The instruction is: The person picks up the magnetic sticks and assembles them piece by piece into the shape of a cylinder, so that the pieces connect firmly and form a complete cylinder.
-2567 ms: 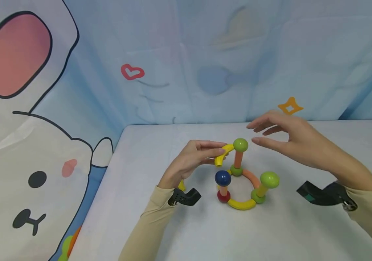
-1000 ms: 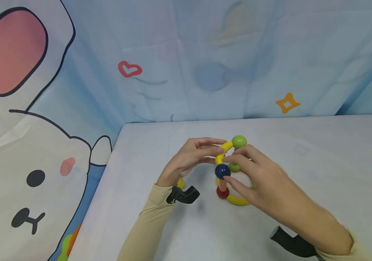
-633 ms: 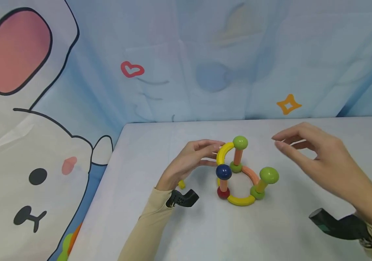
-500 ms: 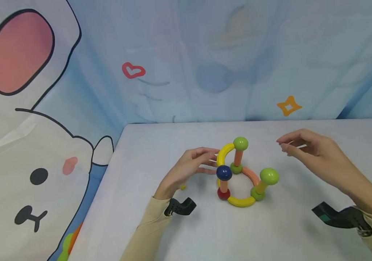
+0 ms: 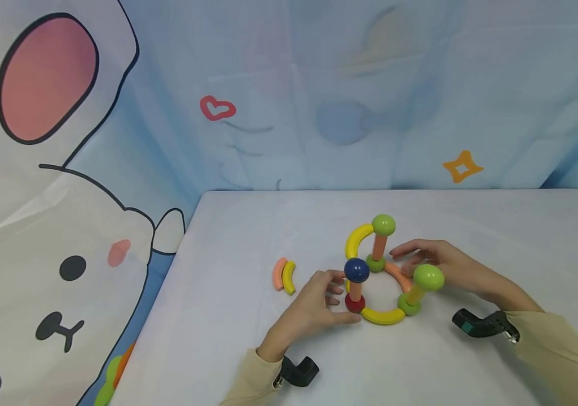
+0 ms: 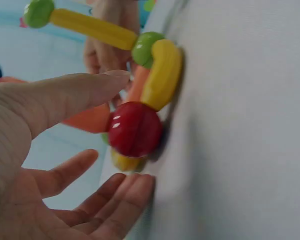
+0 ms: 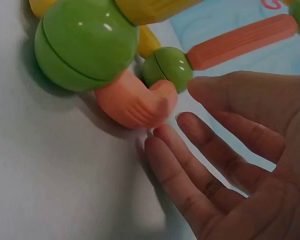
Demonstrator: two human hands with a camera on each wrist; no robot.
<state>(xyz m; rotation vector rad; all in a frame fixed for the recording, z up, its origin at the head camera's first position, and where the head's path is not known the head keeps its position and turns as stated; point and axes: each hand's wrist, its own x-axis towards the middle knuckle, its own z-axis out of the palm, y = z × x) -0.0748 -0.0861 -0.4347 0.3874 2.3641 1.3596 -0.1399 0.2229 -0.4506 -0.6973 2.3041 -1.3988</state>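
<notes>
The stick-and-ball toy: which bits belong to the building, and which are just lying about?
In the job: blue ball, red ball, four green balls, joined sticks, joined curves.
Lying apart: loose orange curve, loose yellow curve (maybe spares).

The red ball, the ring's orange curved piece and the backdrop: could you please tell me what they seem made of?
Red ball: probably hard plastic, glossy, given sharp highlights. Orange curved piece: likely plastic, satin, with softer sheen and moulded-looking ridges. Backdrop: perhaps printed fabric, mostly matte, showing soft folds; thin plastic sheeting remains possible.
</notes>
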